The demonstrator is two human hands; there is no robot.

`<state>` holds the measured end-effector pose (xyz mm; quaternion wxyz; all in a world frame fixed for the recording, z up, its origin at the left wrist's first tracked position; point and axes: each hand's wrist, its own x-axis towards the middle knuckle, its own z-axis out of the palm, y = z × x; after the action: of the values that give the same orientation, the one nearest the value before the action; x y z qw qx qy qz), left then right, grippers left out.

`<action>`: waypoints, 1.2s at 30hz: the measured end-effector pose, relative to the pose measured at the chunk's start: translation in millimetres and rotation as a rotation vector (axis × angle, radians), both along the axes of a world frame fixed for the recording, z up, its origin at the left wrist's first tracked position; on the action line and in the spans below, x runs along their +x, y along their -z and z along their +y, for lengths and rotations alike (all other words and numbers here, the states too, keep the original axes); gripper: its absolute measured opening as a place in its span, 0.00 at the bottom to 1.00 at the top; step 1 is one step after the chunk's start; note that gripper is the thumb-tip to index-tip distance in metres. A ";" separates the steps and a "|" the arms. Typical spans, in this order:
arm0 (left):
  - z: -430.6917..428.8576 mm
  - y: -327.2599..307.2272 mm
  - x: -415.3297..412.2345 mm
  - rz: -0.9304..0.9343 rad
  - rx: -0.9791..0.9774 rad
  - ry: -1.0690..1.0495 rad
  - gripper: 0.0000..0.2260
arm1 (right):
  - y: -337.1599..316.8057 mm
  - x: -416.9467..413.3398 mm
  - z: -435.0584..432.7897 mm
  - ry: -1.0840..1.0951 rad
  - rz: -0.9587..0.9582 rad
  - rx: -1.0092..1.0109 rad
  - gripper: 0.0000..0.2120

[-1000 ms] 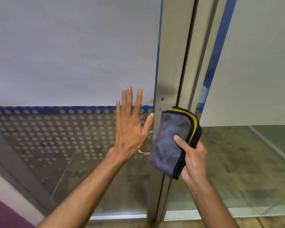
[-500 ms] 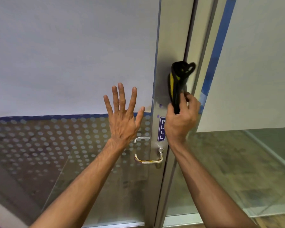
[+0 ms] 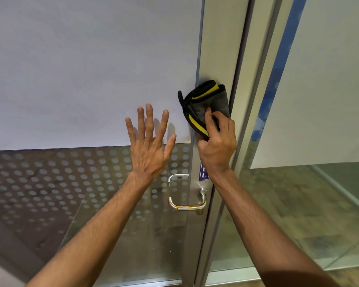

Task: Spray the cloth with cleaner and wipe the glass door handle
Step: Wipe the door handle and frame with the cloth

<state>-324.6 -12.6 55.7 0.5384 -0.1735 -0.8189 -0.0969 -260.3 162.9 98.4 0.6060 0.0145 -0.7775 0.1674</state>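
Observation:
My right hand [image 3: 218, 141] grips a folded grey cloth [image 3: 205, 100] with black and yellow edging and presses it against the metal door frame [image 3: 218, 59], well above the handle. The silver U-shaped door handle [image 3: 187, 206] sits lower on the frame, with rusty marks along its bottom bar. My left hand [image 3: 149, 148] lies flat on the glass door [image 3: 91, 69], fingers spread, to the left of the cloth and above the handle. No spray bottle is in view.
The glass door has a frosted upper panel and a dotted band [image 3: 50, 179] below it. A blue sign [image 3: 203, 172] on the frame is partly hidden by my right wrist. A second glass panel [image 3: 319, 100] stands to the right.
My right hand has carried the cloth up from the handle's height to higher on the frame and turned it flat against the metal. The handle is uncovered. My left hand stays on the glass.

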 end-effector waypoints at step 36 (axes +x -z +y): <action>-0.6 -3.9 -14.6 -0.040 0.040 -0.005 0.31 | 61.6 94.5 19.1 -0.374 -0.133 -0.802 0.09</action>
<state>-339.2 -13.2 59.6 0.5253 -0.1587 -0.8280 -0.1152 -165.8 182.0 36.8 0.4715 -0.0920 -0.6724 0.5631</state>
